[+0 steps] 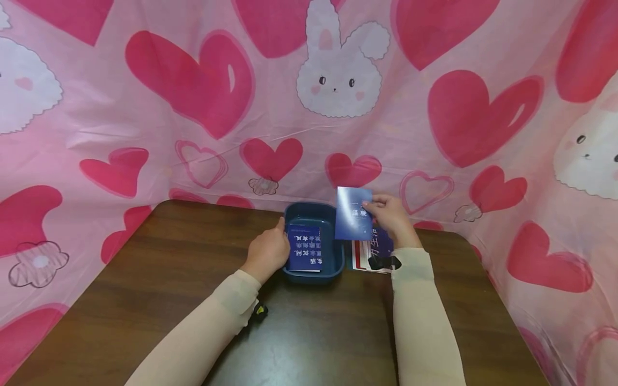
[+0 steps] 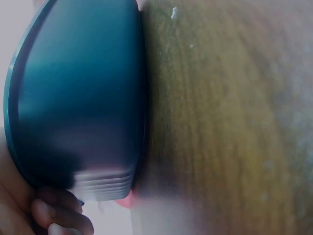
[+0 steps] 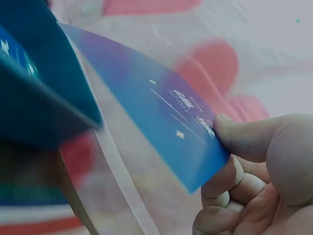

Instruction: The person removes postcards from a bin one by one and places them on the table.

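Observation:
A dark blue plastic bin point(image 1: 313, 279) stands on the table, with printed blue cards point(image 1: 305, 251) lying in its left part. At its left side, my left hand point(image 1: 268, 249) grips the rim; the left wrist view shows curled fingers point(image 2: 62, 210) against the outer wall. My right hand point(image 1: 390, 214) pinches a blue card point(image 1: 352, 224) by its right edge, between thumb and fingers. Held up over the bin's right rim, the card has white lettering and small star marks. In the right wrist view, its far end overlaps the bin's edge point(image 3: 73, 110).
More cards point(image 1: 382, 244), purple and red-and-white, lie on the table right of the bin, partly hidden by the right hand and held card. The brown wooden table point(image 1: 289, 332) backs onto a pink curtain point(image 1: 270, 123) with hearts and rabbits, which also hangs on both sides.

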Available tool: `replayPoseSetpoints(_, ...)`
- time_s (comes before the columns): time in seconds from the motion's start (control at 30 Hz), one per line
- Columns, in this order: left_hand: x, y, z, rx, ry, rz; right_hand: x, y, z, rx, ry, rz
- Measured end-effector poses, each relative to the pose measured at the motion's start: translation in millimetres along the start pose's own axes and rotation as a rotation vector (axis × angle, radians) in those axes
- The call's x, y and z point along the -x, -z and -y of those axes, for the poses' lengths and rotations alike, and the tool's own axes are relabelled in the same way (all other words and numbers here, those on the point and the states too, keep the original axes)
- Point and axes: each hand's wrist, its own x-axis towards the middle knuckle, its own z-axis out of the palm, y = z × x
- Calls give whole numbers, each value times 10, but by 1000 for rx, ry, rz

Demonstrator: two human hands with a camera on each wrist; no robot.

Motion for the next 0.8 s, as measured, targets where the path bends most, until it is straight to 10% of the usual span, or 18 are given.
replayPoseSetpoints(0.53,2,14,8,1,-3,9,143,937,-538,249,-213,63)
replayPoseSetpoints(0.8,1,-4,5,1,-9,6,133,1072,-817,281,-281,135)
